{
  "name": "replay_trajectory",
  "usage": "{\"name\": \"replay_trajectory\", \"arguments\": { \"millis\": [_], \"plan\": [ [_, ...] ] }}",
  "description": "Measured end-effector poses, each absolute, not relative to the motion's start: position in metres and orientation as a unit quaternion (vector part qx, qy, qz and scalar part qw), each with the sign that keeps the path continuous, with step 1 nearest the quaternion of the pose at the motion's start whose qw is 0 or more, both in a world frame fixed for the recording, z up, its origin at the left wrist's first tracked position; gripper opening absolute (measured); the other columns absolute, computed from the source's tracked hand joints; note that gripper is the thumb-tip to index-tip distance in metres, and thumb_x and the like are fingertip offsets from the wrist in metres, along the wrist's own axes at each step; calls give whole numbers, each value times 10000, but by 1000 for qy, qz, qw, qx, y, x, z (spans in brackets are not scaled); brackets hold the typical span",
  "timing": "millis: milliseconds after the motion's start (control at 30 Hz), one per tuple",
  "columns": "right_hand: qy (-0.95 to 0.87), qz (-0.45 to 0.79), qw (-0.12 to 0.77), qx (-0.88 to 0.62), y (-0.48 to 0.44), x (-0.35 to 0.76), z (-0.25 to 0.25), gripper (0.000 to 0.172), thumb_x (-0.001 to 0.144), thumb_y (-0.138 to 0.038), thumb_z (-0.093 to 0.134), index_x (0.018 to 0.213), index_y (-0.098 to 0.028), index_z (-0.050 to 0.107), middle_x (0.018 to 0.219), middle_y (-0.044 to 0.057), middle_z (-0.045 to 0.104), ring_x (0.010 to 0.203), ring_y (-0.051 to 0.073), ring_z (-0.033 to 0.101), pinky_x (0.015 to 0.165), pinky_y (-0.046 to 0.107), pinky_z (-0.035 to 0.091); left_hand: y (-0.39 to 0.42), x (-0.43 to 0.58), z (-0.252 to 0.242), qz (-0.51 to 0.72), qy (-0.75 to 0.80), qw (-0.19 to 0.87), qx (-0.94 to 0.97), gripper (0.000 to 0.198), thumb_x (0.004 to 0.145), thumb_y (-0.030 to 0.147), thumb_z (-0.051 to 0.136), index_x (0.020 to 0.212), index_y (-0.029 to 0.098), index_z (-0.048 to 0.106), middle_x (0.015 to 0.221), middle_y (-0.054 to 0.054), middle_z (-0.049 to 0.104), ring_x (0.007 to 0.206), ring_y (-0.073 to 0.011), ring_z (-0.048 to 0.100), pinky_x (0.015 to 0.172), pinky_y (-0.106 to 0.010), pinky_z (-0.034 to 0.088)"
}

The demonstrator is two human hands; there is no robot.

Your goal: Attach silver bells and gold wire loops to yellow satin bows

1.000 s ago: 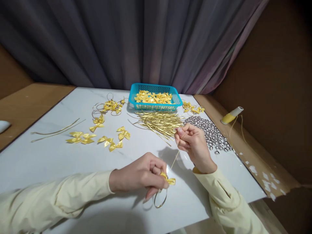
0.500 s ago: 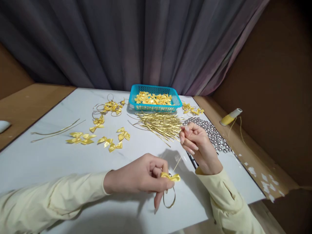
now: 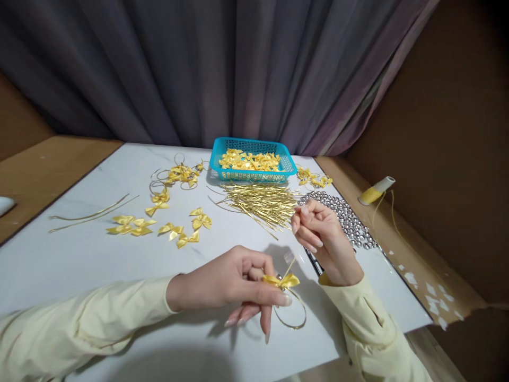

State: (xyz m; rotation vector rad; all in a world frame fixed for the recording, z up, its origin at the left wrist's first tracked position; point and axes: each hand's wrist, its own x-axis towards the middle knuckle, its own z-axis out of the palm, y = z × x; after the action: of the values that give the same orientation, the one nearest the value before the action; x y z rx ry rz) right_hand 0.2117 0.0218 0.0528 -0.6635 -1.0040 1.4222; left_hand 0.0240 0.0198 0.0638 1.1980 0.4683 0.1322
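Near the front of the white table, my left hand (image 3: 238,284) pinches a yellow bow (image 3: 289,281). A gold wire loop (image 3: 305,313) hangs below the bow, and a short wire end sticks up above it, beside a small silver bead. Up and to the right, my right hand (image 3: 320,233) is closed, thumb against index finger; whatever it holds, if anything, is too small to make out. Beyond it lie a heap of gold wires (image 3: 262,204) and many silver beads (image 3: 350,220).
A blue basket (image 3: 253,173) of yellow bows stands at the back. Loose bows (image 3: 201,218) and looped bows (image 3: 183,175) lie left of centre, with two wires (image 3: 91,216) farther left. On the right are a yellow-and-white spool (image 3: 376,191) and white scraps (image 3: 411,278).
The bow in my left hand has tilted and moved slightly right, and its wire loop has swung right and shows wider. My left fingers have shifted; my right hand is nearly still.
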Motion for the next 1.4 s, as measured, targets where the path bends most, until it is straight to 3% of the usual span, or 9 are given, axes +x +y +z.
{"name": "replay_trajectory", "arguments": {
  "millis": [267, 567, 767, 900, 1000, 1100, 1233, 1333, 1400],
  "plan": [
    [-431, 616, 599, -277, 22, 212, 52, 154, 797, -163, 574, 655, -167, 516, 604, -2, 651, 296, -11, 252, 298, 110, 242, 20, 24, 65, 51, 232, 809, 538, 236, 750, 253, 665, 688, 140, 467, 637, -24, 687, 387, -51, 523, 310, -105, 393],
    [-425, 614, 606, -275, 23, 213, 52, 137, 797, -160, 577, 662, -161, 551, 614, -3, 649, 301, -11, 260, 303, 111, 255, 24, 22, 63, 87, 186, 834, 513, 158, 839, 236, 530, 729, 122, 530, 664, -59, 695, 401, -62, 518, 316, -114, 394],
    [-424, 601, 614, -286, 25, 215, 52, 109, 791, -172, 585, 682, -163, 577, 621, -14, 645, 306, -4, 275, 309, 124, 270, 25, 21, 62, 96, 185, 844, 494, 125, 825, 172, 501, 731, 110, 555, 635, -64, 695, 366, -62, 494, 297, -112, 377],
    [-411, 582, 622, -325, 28, 219, 51, 103, 771, -207, 614, 678, -170, 589, 659, -20, 648, 365, 21, 398, 389, 158, 370, 26, 22, 61, 105, 197, 844, 488, 137, 819, 157, 498, 695, 115, 539, 608, -65, 688, 351, -57, 471, 277, -100, 346],
    [-403, 562, 622, -368, 30, 223, 48, 70, 752, -231, 642, 709, -183, 616, 710, -11, 662, 546, 66, 555, 563, 198, 455, 28, 23, 58, 104, 206, 842, 488, 165, 819, 154, 489, 667, 112, 538, 588, -71, 682, 335, -47, 442, 266, -88, 313],
    [-422, 515, 614, -425, 33, 226, 45, 97, 758, -289, 642, 799, -202, 646, 812, 14, 678, 695, 108, 594, 634, 233, 463, 30, 24, 56, 94, 219, 839, 489, 186, 824, 166, 484, 664, 106, 556, 574, -73, 677, 320, -39, 418, 260, -82, 297],
    [-532, 358, 525, -560, 42, 233, 44, 300, 809, -422, 546, 925, -170, 661, 808, 54, 680, 604, 122, 551, 527, 239, 425, 31, 26, 55, 91, 245, 842, 472, 197, 823, 165, 473, 674, 99, 584, 569, -74, 676, 305, -35, 402, 253, -81, 283],
    [-636, 209, 370, -645, 39, 248, 46, 425, 884, -465, 368, 873, -151, 654, 763, 71, 672, 598, 149, 564, 514, 250, 391, 32, 27, 55, 93, 263, 846, 455, 219, 833, 166, 464, 664, 97, 585, 579, -81, 678, 302, -26, 382, 251, -76, 259],
    [-651, 137, 321, -674, 29, 262, 47, 388, 872, -454, 405, 795, -150, 633, 712, 79, 651, 599, 171, 556, 527, 263, 356, 32, 28, 54, 91, 266, 847, 450, 221, 838, 168, 465, 668, 94, 586, 601, -87, 683, 311, -23, 384, 254, -74, 256]
  ]
}}
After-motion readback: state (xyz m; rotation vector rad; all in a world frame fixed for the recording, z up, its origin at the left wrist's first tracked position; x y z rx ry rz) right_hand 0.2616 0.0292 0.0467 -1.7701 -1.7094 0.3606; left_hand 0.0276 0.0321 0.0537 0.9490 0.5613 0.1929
